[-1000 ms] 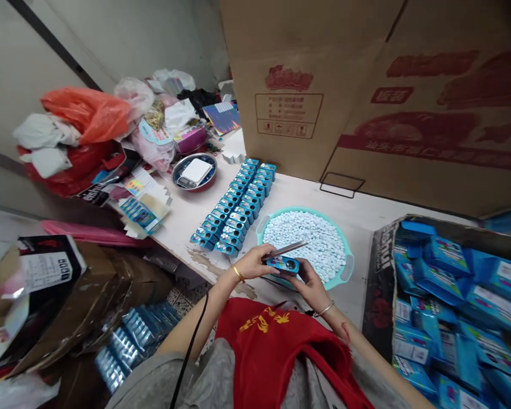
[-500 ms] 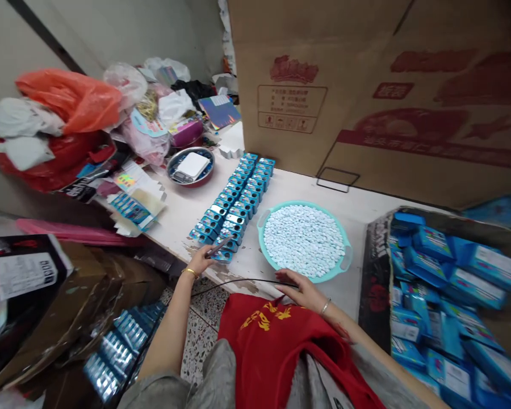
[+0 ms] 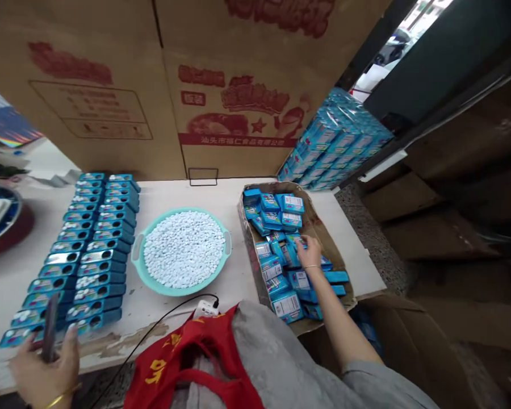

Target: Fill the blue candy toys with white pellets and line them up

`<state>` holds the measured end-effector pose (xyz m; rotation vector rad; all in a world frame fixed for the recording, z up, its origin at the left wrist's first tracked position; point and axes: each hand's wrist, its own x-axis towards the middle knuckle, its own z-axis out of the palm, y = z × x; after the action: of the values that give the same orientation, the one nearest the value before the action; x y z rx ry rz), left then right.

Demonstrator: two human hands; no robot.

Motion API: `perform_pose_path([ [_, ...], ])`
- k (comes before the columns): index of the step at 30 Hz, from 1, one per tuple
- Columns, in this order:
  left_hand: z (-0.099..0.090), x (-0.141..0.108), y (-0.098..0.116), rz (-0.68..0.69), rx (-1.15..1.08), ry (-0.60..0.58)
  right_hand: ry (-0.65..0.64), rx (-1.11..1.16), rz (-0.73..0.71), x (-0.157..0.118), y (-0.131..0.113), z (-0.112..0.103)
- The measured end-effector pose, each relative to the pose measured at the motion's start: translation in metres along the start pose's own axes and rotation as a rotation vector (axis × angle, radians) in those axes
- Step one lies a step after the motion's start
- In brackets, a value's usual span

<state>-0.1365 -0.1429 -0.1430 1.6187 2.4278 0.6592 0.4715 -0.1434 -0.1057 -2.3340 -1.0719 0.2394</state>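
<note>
My left hand (image 3: 46, 366), a little blurred, is closed round a dark phone (image 3: 50, 326) at the near end of two rows of small blue boxes (image 3: 106, 255). A black cable runs from a white plug (image 3: 206, 308) at the table's front edge. My right hand (image 3: 310, 251) reaches into a cardboard tray (image 3: 255, 267) and touches the blue boxes (image 3: 286, 255) piled there; its fingertips are partly hidden among them. Between the rows and the tray stands a turquoise basin (image 3: 166, 291) filled with small white pieces (image 3: 184, 249).
Large brown cartons (image 3: 238, 74) stand along the back of the table (image 3: 221, 193). Wrapped stacks of blue boxes (image 3: 336, 142) sit at the back right. A red bowl (image 3: 21, 227) holding a white scale is at the left edge.
The view has turned to the right. My right hand has moved from beside the basin into the tray of blue boxes. The left hand stays by the rows with the phone.
</note>
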Motion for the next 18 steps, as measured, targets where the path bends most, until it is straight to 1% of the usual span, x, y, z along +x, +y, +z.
perform_pose_path([
  [1, -0.002, -0.001, 0.014, -0.010, -0.011, 0.019, -0.005, -0.054, 0.066, 0.017, 0.019, -0.010],
  [2, -0.002, 0.000, 0.029, 0.003, -0.043, 0.012, -0.031, -0.104, 0.129, 0.032, 0.034, -0.015],
  [3, 0.000, 0.001, 0.044, 0.041, -0.082, -0.028, -0.070, -0.152, 0.189, 0.044, 0.046, -0.017],
  [5, 0.012, 0.005, 0.074, 0.175, -0.148, -0.168, -0.163, -0.233, 0.289, 0.062, 0.058, -0.007],
  [7, 0.028, 0.007, 0.102, 0.295, -0.206, -0.275, -0.236, -0.303, 0.359, 0.069, 0.060, 0.014],
  [9, 0.046, 0.007, 0.127, 0.376, -0.227, -0.374, -0.269, -0.360, 0.399, 0.068, 0.057, 0.034],
  [11, 0.061, 0.005, 0.148, 0.442, -0.206, -0.466, -0.272, -0.397, 0.410, 0.062, 0.054, 0.044],
  [12, 0.068, 0.004, 0.157, 0.471, -0.190, -0.502, -0.271, -0.409, 0.410, 0.058, 0.053, 0.043],
  [13, 0.074, 0.003, 0.165, 0.498, -0.176, -0.531, -0.270, -0.409, 0.392, 0.054, 0.052, 0.040],
  [14, 0.079, 0.002, 0.172, 0.520, -0.164, -0.552, -0.268, -0.387, 0.344, 0.050, 0.050, 0.033],
  [15, 0.083, 0.003, 0.178, 0.538, -0.155, -0.571, -0.260, -0.343, 0.263, 0.046, 0.046, 0.025],
  [16, 0.087, 0.004, 0.184, 0.555, -0.146, -0.588, -0.250, -0.275, 0.155, 0.041, 0.040, 0.017],
  [18, 0.089, 0.008, 0.192, 0.585, -0.124, -0.613, -0.240, -0.091, -0.096, 0.031, 0.020, 0.003],
])
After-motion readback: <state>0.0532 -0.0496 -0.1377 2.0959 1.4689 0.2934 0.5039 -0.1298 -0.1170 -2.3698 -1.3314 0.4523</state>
